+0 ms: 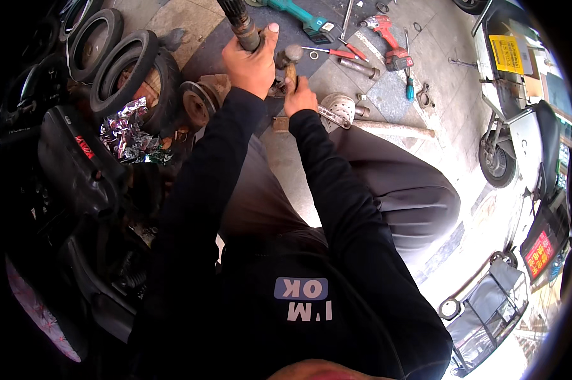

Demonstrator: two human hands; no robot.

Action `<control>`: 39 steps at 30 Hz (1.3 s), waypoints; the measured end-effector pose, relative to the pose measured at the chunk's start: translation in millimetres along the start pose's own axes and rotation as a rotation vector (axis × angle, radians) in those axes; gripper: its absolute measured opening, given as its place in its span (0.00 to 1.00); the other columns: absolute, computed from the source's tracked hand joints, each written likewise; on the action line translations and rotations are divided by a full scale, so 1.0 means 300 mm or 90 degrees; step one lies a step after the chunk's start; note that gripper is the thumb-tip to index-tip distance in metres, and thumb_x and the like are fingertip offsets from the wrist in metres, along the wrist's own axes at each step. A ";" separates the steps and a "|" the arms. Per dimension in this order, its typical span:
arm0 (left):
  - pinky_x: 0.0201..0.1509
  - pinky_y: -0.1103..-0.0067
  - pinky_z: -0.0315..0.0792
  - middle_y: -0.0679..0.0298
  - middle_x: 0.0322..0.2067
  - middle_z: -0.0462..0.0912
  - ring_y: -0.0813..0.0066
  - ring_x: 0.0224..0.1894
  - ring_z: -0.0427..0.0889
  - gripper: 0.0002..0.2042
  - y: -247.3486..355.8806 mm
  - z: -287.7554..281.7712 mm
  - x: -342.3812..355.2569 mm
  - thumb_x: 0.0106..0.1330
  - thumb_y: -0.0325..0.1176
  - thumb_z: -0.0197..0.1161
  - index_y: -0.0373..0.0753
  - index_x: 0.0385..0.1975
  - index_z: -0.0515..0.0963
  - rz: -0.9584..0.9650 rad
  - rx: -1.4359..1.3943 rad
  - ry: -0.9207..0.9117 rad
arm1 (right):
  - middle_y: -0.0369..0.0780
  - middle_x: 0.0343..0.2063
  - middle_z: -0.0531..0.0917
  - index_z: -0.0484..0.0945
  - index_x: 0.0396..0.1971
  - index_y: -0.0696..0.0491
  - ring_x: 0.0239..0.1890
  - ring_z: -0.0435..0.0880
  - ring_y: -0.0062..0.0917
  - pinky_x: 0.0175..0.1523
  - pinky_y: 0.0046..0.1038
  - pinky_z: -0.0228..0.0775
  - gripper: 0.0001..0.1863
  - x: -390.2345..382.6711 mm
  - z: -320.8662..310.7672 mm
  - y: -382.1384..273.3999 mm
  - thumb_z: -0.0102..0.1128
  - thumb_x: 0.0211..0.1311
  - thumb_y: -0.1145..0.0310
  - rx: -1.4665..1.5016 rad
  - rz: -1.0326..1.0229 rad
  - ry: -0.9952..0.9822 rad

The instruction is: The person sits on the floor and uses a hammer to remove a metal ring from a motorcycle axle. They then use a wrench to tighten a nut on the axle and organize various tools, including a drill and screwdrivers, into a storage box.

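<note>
My left hand (248,66) grips a dark cylindrical metal shaft (241,22) with a ridged upper part, thumb raised along its side. Just to the right and lower, my right hand (300,95) holds a hammer (291,57) by its short wooden handle, the grey head up beside the left hand. Below and right of the hammer lies a silver metal housing (336,109), with a long pale bar (406,130) and a wood block (281,125) near it.
Left are tyres (124,54), a wheel hub (200,104), crumpled foil (124,133) and black scooter parts (77,158). Ahead lie a teal power tool (298,18), red drill (393,50), pliers (355,52), metal tube (359,68) and screwdriver (410,88). Scooters (514,126) stand at right.
</note>
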State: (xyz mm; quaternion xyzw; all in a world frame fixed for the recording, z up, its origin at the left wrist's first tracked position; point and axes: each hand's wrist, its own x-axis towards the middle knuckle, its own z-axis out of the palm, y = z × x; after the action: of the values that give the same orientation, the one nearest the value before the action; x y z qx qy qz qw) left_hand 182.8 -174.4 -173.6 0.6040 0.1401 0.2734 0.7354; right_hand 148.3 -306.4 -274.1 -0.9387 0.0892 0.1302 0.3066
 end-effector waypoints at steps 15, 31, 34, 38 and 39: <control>0.34 0.75 0.76 0.67 0.19 0.76 0.79 0.22 0.74 0.11 0.010 -0.003 0.002 0.66 0.29 0.69 0.35 0.23 0.76 0.003 -0.039 0.035 | 0.59 0.33 0.84 0.69 0.47 0.49 0.40 0.81 0.60 0.45 0.56 0.71 0.23 -0.077 -0.043 -0.021 0.50 0.70 0.44 -0.002 0.004 0.005; 0.34 0.74 0.79 0.67 0.18 0.75 0.80 0.21 0.75 0.12 0.034 0.022 -0.058 0.67 0.31 0.68 0.34 0.26 0.74 0.017 -0.005 0.014 | 0.60 0.37 0.83 0.72 0.49 0.50 0.45 0.81 0.59 0.51 0.54 0.71 0.24 -0.085 0.004 0.171 0.50 0.69 0.44 0.002 0.053 -0.056; 0.34 0.74 0.80 0.66 0.18 0.75 0.80 0.21 0.74 0.12 0.019 0.002 -0.068 0.68 0.30 0.68 0.35 0.25 0.72 0.016 0.012 -0.015 | 0.60 0.33 0.83 0.70 0.49 0.49 0.39 0.81 0.61 0.46 0.58 0.69 0.23 -0.090 -0.079 0.109 0.49 0.71 0.45 -0.016 0.033 0.039; 0.32 0.73 0.78 0.66 0.18 0.74 0.79 0.20 0.73 0.12 0.031 0.015 0.000 0.68 0.30 0.67 0.35 0.25 0.72 -0.005 -0.019 -0.012 | 0.51 0.40 0.86 0.77 0.50 0.48 0.44 0.85 0.50 0.50 0.48 0.76 0.21 0.101 -0.202 0.077 0.57 0.63 0.51 -0.226 0.032 0.001; 0.32 0.73 0.78 0.66 0.18 0.74 0.79 0.20 0.73 0.12 0.033 0.019 0.013 0.68 0.30 0.67 0.35 0.25 0.72 -0.022 -0.032 -0.009 | 0.49 0.41 0.86 0.79 0.49 0.48 0.46 0.86 0.47 0.51 0.46 0.77 0.20 0.166 -0.229 0.082 0.58 0.62 0.53 -0.299 0.034 -0.024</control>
State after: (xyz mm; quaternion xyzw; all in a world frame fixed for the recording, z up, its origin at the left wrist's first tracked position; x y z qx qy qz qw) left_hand 186.7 -175.5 -162.3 0.5848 0.1383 0.2601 0.7558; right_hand 202.7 -371.6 -249.3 -0.9789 0.0753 0.1732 0.0778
